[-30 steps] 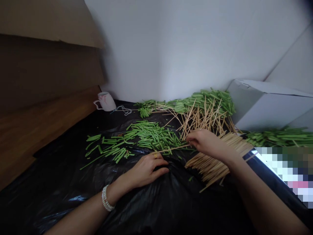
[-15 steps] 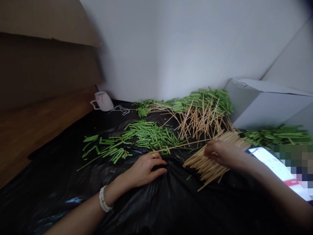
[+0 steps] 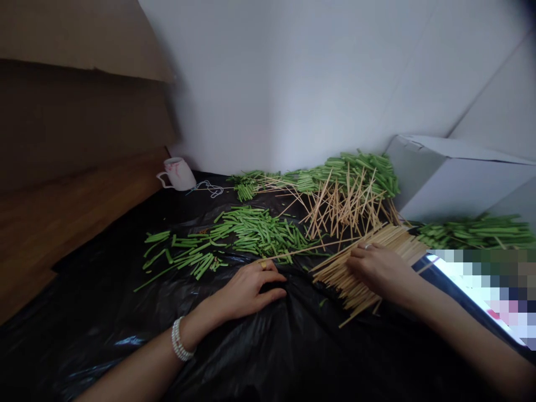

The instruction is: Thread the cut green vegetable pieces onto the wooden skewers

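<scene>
My left hand lies on the black plastic sheet, fingers stretched out and thumb apart. Beside its fingertips is the end of a single bamboo skewer, which slants toward the right. My right hand is on a thick pile of bamboo skewers, its fingers curled down and closed against them; the fingertips are partly hidden. Cut green stalks are spread just beyond my left hand. Farther back, loose skewers lie crisscrossed, against stalk pieces threaded in rows.
A white mug stands at the back left near a tangled thin cord. At right are a white box, more green stalks and a lit screen. A wooden surface borders the sheet at left.
My right hand has lowered onto the skewer pile and shifted slightly left, its fingers now curled against the sticks. My left hand has stayed in place.
</scene>
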